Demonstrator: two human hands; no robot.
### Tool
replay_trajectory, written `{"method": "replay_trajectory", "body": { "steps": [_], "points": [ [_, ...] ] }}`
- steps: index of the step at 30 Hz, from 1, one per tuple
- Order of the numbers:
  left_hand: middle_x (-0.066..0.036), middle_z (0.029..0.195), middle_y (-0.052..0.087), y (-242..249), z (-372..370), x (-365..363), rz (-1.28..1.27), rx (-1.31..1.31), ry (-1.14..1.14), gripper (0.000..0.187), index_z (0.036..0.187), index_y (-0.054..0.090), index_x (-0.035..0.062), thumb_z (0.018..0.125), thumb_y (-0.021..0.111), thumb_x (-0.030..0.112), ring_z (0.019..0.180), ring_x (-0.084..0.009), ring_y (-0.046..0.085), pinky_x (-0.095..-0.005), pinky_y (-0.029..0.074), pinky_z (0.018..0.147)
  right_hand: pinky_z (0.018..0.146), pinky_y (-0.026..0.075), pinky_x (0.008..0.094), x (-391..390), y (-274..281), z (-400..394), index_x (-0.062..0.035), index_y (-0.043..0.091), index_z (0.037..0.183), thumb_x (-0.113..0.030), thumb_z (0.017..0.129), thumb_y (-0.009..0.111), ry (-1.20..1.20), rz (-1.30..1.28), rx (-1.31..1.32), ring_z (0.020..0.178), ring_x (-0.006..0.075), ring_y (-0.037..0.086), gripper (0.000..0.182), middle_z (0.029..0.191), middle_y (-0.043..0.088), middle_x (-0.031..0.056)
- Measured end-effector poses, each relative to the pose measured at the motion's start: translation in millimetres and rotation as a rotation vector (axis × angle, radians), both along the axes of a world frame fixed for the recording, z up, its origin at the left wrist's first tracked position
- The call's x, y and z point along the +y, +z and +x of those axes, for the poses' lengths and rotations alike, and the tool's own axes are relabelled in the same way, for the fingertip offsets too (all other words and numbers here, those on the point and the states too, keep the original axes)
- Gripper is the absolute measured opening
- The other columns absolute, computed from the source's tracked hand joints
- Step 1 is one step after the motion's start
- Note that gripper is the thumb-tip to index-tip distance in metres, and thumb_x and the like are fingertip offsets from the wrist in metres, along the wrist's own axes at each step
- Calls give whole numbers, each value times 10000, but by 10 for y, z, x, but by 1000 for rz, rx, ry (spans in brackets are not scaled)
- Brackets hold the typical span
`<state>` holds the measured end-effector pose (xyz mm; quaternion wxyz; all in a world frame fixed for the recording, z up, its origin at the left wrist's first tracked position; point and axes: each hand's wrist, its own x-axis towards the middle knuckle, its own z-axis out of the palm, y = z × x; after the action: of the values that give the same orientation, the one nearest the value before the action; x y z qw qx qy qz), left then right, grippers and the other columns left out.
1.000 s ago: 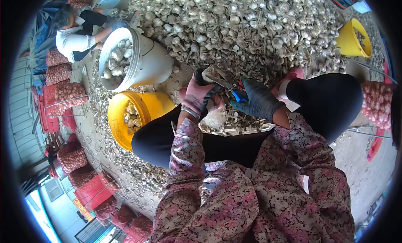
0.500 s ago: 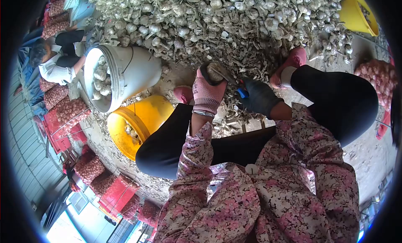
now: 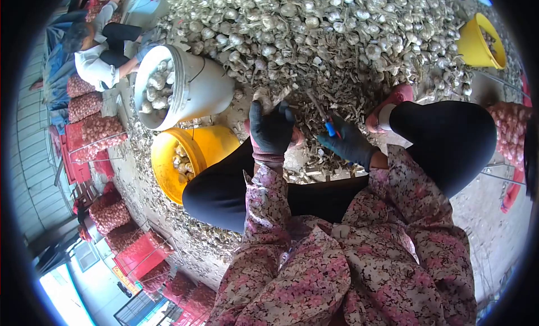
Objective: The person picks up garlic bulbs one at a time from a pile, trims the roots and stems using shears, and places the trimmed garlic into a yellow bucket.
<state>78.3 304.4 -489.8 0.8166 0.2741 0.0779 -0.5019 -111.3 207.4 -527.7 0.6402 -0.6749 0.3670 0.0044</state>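
Note:
My left hand [image 3: 272, 127], in a pink glove with a dark palm, is turned palm up with its fingers curled round a garlic bulb [image 3: 263, 97]. A pale stem sticks out from the bulb toward the upper right. My right hand [image 3: 349, 142], in a dark glove, grips cutters [image 3: 332, 129] with blue and red handles, their blades pointing up and left, apart from the garlic. Beyond both hands spreads a large heap of garlic [image 3: 314, 28], with dry stem scraps on the ground between them.
A white bucket [image 3: 191, 87] and an orange bucket [image 3: 193, 152], both tipped and holding garlic, lie to the left. A yellow bucket [image 3: 469, 42] stands at upper right. A co-worker [image 3: 98, 56] sits at upper left near red net sacks [image 3: 109, 216].
My left hand has turned from showing its pink back to palm up, with the garlic still in it. My right hand and the cutters have moved slightly away from it, and the view has shifted.

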Motion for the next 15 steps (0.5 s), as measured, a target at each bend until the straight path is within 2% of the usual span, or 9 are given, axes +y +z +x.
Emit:
{"method": "replay_trajectory", "body": {
  "steps": [2,4,5,6,10,12,13,14,15],
  "points": [
    [-120,1087,623,48,-113,13,-37,117,49,377,1201,511,74,927,514,334,994,-261,584,-395,477,846,828,476,359,55,243,38,-65,523,1124,-379,784,694,96,-104,-69,927,282,625,493,991,639,140],
    [-156,1181,592,82,-242,0,-10,60,-70,418,1229,503,79,939,473,379,1146,-317,515,-439,377,1000,843,468,340,99,272,47,-62,530,1093,-354,787,689,76,-177,-94,936,267,623,452,978,644,125],
    [-108,1265,553,-4,-237,58,-70,78,-154,389,1226,519,102,922,524,346,1208,-296,483,-373,365,1029,836,472,341,65,429,65,-55,542,1084,-353,788,685,71,-83,-148,930,261,631,444,961,652,126],
    [-108,1265,553,-90,-234,115,-71,77,-159,389,1226,519,102,922,524,346,1208,-296,483,-373,365,1029,828,477,341,38,516,67,-48,553,1075,-352,790,681,66,10,-200,925,255,638,437,944,660,126],
    [-100,1210,588,-323,-217,224,-91,72,-94,338,1231,518,104,951,448,279,1230,-268,470,-385,298,1068,780,497,363,-44,326,-16,-21,596,993,-376,790,668,90,-5,-94,855,285,657,415,844,673,143],
    [-96,1182,605,-377,-77,232,-119,45,-50,322,1234,518,105,965,410,245,1241,-254,463,-391,265,1088,700,509,402,-102,-44,-28,-21,631,883,-403,790,650,188,-226,138,744,339,655,393,747,661,166],
    [-101,1199,594,-353,147,342,-296,253,53,350,1231,519,88,950,448,285,1227,-259,473,-390,293,1075,636,503,426,-35,-206,-38,-32,638,813,-412,787,642,50,-221,53,675,386,632,381,713,647,190],
    [-108,1219,580,-193,415,422,-335,214,163,389,1225,520,72,931,486,324,1214,-259,481,-383,322,1056,612,495,435,-96,-36,-17,-35,630,808,-425,793,643,56,-110,71,621,372,626,390,695,639,196],
    [-115,1239,566,-36,684,502,-377,176,273,434,1220,520,55,913,524,362,1201,-260,490,-376,351,1038,588,490,410,-83,-111,0,-42,623,808,-418,805,639,21,-80,71,592,317,620,377,653,623,162]
  ]
}}
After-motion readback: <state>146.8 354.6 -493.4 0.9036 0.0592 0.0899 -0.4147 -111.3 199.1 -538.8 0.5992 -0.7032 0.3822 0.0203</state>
